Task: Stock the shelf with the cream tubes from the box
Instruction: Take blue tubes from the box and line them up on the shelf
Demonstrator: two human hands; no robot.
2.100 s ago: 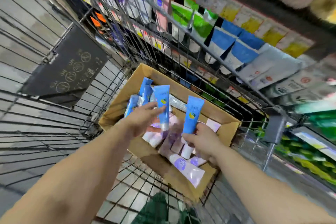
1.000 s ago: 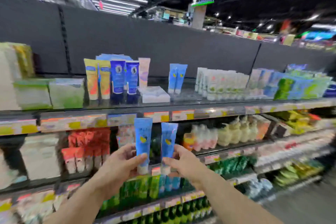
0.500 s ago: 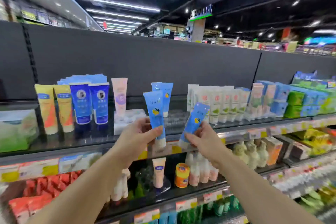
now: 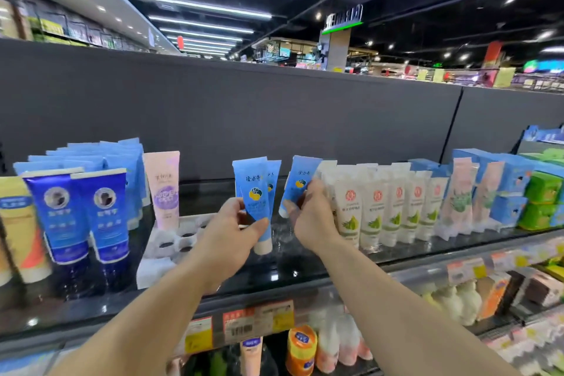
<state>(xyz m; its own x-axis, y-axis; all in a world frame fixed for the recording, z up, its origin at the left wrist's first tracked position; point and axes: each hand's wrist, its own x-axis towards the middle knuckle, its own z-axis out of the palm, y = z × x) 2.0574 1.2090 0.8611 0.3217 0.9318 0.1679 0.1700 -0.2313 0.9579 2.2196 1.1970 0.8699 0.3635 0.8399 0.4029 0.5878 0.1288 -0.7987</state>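
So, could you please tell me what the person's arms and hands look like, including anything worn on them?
Both forearms are bare as far as the frame shows: no sleeves, gloves, watch or bracelet. The left hand and right hand show no rings that I can make out. Fingernails look short and unpainted, though motion blur hides fine detail.

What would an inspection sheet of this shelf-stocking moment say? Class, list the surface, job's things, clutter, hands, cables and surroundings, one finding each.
Surface: glossy dark top shelf, price tags along its front edge.
Job's things: two light blue tubes, left tube upright, right tube tilted; another like them stands behind.
Clutter: white tray, dark blue tubes, pink tube, white tubes.
Hands: left hand grips the left tube; right hand holds the right tube.
Cables: nothing seen.
Surroundings: dark back panel, ceiling lights.
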